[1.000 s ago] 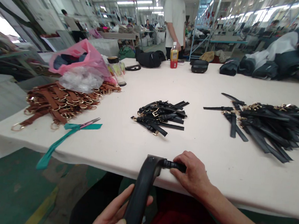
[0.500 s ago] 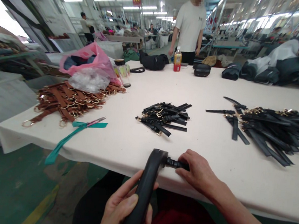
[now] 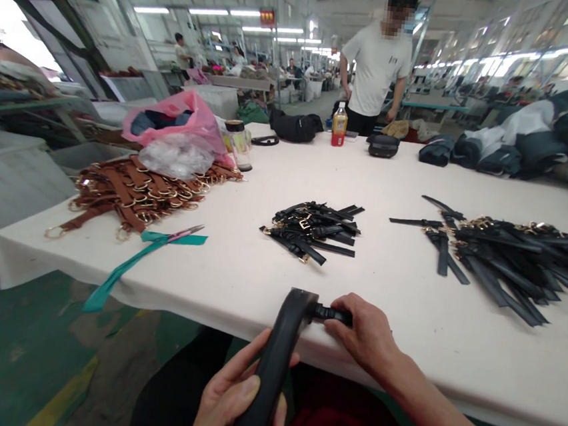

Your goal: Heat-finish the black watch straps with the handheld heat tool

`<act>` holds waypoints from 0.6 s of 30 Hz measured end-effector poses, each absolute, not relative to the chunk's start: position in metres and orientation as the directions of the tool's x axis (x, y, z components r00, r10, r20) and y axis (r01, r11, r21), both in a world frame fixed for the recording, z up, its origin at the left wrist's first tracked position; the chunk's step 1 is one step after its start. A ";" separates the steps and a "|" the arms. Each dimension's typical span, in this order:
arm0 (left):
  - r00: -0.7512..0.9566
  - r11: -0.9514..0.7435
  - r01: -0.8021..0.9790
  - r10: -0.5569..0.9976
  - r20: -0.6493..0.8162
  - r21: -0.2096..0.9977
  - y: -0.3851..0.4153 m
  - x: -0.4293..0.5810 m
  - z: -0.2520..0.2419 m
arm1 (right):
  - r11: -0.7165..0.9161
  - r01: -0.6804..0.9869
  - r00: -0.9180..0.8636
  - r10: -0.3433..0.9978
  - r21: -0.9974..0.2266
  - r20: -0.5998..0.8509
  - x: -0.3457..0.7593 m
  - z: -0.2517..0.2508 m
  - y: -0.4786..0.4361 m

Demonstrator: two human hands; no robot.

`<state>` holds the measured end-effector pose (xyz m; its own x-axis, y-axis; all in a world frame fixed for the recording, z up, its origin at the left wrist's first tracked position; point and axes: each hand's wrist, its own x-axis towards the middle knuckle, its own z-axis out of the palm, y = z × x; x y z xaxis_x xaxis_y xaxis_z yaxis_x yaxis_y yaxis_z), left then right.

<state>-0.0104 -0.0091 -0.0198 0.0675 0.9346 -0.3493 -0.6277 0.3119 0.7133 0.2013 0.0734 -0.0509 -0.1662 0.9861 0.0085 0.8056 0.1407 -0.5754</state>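
Your left hand is closed around a black strap; your right hand firmly pinches its narrow tab just over the table edge.

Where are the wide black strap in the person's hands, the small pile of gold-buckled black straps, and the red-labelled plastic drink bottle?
Wide black strap point(image 3: 270, 379), head view, on its middle.
Small pile of gold-buckled black straps point(image 3: 309, 232), head view, its centre.
Red-labelled plastic drink bottle point(image 3: 338, 136), head view, its lower part.
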 end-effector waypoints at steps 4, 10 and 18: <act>0.092 0.325 -0.635 0.933 -0.349 0.701 -0.009 -0.012 -0.023 | 0.142 0.802 -0.156 0.987 -0.581 0.027 0.200 -0.052 0.074; 0.126 0.327 -0.629 0.938 -0.322 0.705 -0.008 -0.016 -0.028 | 0.129 0.784 -0.148 0.989 -0.608 0.018 0.198 -0.054 0.077; 0.115 0.338 -0.617 0.932 -0.343 0.711 -0.008 -0.020 -0.040 | 0.140 0.803 -0.161 0.987 -0.579 0.015 0.198 -0.053 0.077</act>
